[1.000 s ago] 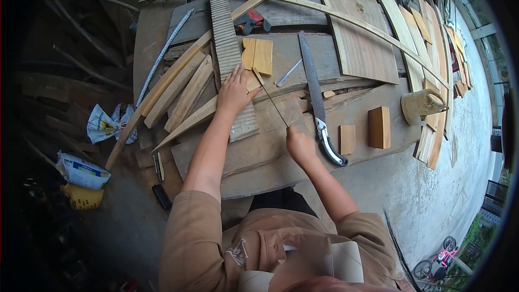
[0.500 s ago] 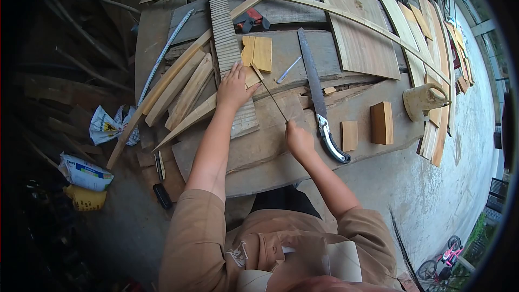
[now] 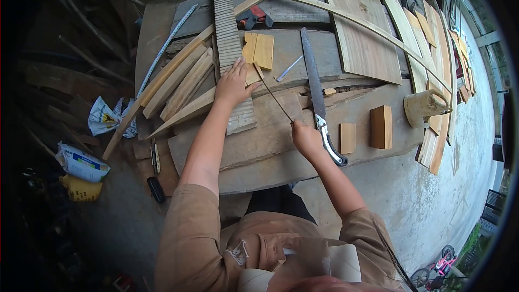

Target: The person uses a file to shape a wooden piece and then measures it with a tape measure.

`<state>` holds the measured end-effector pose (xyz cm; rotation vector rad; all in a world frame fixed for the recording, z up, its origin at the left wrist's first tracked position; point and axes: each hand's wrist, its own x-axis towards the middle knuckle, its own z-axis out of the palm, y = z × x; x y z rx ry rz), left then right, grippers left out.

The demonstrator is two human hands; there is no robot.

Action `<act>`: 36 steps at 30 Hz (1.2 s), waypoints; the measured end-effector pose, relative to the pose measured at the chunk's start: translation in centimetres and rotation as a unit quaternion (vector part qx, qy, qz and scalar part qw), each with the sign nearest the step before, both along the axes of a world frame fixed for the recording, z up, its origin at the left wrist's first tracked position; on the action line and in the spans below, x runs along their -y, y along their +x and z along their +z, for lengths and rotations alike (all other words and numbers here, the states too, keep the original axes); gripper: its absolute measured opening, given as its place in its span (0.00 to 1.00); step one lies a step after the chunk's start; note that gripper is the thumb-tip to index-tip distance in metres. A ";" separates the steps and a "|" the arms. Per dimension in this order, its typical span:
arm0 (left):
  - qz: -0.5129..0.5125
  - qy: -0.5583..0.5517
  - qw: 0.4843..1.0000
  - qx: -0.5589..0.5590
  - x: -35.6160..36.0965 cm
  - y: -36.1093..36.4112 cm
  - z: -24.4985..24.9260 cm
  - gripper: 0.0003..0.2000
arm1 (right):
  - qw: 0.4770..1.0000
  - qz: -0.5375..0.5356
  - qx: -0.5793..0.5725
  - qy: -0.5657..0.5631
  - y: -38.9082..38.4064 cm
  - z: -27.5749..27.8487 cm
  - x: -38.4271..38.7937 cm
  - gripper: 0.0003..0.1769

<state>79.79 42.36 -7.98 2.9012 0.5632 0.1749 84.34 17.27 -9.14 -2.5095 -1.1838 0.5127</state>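
My left hand (image 3: 232, 83) lies flat, fingers spread, on a long grooved wooden strip (image 3: 228, 38) that runs up the rough plank workbench (image 3: 259, 151). My right hand (image 3: 306, 138) grips the near end of a thin metal rod-like tool (image 3: 274, 96). The rod slants up and left, and its far tip rests against a small light wood piece (image 3: 251, 75) next to my left thumb. Just beyond lie two flat tan wood tiles (image 3: 258, 50).
A folding hand saw (image 3: 316, 94) lies right of my right hand. Three wood blocks (image 3: 381, 126) and a pale mug-like vessel (image 3: 423, 106) sit at the right. Slats (image 3: 184, 84), a long ruler (image 3: 165, 48), a red tool (image 3: 254, 17) and boards surround the bench. Bags (image 3: 81, 165) lie left.
My right hand with the thin rod has drawn slightly back toward me and to the right. My left hand stays pressed on the grooved strip.
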 end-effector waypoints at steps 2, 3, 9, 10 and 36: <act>-0.031 0.002 1.000 -0.002 0.0 -0.2 0.1 0.34 | 0.999 -0.038 -0.024 -0.017 -1.4 0.3 -0.1 0.08; -0.031 0.004 1.000 0.004 0.0 -0.2 0.1 0.34 | 0.998 -0.052 -0.035 -0.032 -1.8 0.5 -0.5 0.07; -0.041 0.019 0.999 0.013 -0.2 -0.2 0.0 0.34 | 0.998 -0.053 -0.035 0.005 -0.1 -0.1 -6.8 0.08; -0.041 0.017 0.999 0.013 -0.1 -0.2 0.0 0.33 | 0.998 -0.054 -0.034 0.006 0.3 -0.5 -8.2 0.08; -0.152 0.004 0.988 0.012 -0.3 -0.7 0.0 0.32 | 0.987 -0.147 -0.066 0.028 -2.6 0.5 -9.3 0.08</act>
